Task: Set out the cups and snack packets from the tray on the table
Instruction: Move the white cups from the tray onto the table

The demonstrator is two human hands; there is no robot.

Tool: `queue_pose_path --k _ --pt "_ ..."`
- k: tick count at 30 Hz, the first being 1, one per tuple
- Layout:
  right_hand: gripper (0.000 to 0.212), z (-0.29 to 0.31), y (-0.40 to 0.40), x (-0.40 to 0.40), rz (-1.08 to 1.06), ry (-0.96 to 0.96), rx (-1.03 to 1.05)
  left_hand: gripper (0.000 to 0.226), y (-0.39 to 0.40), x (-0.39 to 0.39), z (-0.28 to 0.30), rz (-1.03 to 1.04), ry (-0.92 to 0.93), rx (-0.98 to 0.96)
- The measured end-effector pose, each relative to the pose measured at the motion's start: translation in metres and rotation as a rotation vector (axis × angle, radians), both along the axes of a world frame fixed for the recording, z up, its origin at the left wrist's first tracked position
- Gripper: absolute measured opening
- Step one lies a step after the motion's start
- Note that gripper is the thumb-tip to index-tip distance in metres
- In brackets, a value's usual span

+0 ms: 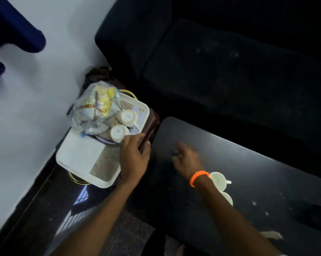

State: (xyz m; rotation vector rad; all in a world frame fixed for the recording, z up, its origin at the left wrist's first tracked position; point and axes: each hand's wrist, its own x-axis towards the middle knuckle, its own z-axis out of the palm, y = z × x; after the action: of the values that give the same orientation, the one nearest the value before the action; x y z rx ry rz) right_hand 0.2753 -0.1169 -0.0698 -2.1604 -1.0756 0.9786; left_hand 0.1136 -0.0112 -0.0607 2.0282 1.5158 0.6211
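Left hand (133, 154) hovering open, just right of tray's upturned cup (118, 133) (nearer than right hand (186, 157), loosely curled, gripping nothing, over bench (257, 172)).

Both bare forearms enter from the bottom of the frame and angle up toward the centre. The left hand (133, 156) sits left of centre, back of the hand toward the camera, fingers extended forward and loosely together, thumb out to the right side. The right hand (186, 157) sits just right of centre, blurred, its fingers loosely curled and pointing toward the upper left; it holds nothing visible. An orange band (198, 177) circles the right wrist. The two hands are near each other but apart.
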Motion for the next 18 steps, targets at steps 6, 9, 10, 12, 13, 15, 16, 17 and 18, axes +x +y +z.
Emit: queue_pose_path --k 6,9,10,12,13,15,16,17,18 --pt "0.044 0.004 0.108 -0.077 -0.134 0.456 -0.044 0.040 0.096 -0.034 0.013 0.246 0.111 -0.319" --pt "0.046 -0.001 0.132 -0.096 -0.266 0.634 -0.112 0.048 0.112 -0.038 0.013 0.284 0.012 -0.479" --pt "0.042 -0.002 0.136 -0.100 -0.299 0.652 -0.113 0.052 0.115 -0.039 0.012 0.352 -0.067 -0.554" --pt "0.035 -0.004 0.139 -0.104 -0.336 0.641 -0.092 0.053 0.118 -0.045 0.006 0.490 -0.224 -0.710" --pt "0.033 -0.003 0.138 -0.106 -0.350 0.640 -0.076 0.048 0.119 -0.049 0.004 0.533 -0.297 -0.783" --pt "0.034 -0.001 0.133 -0.106 -0.376 0.665 -0.038 0.039 0.118 -0.059 0.001 0.536 -0.448 -0.935" --pt "0.036 0.000 0.129 -0.104 -0.391 0.677 -0.015 0.034 0.117 -0.063 0.001 0.504 -0.523 -1.010" --pt "0.037 0.001 0.125 -0.102 -0.404 0.686 0.009 0.030 0.115 -0.066 0.002 0.462 -0.596 -1.078" --pt "0.038 0.001 0.120 -0.097 -0.411 0.700 0.035 0.029 0.111 -0.069 0.003 0.413 -0.664 -1.138"
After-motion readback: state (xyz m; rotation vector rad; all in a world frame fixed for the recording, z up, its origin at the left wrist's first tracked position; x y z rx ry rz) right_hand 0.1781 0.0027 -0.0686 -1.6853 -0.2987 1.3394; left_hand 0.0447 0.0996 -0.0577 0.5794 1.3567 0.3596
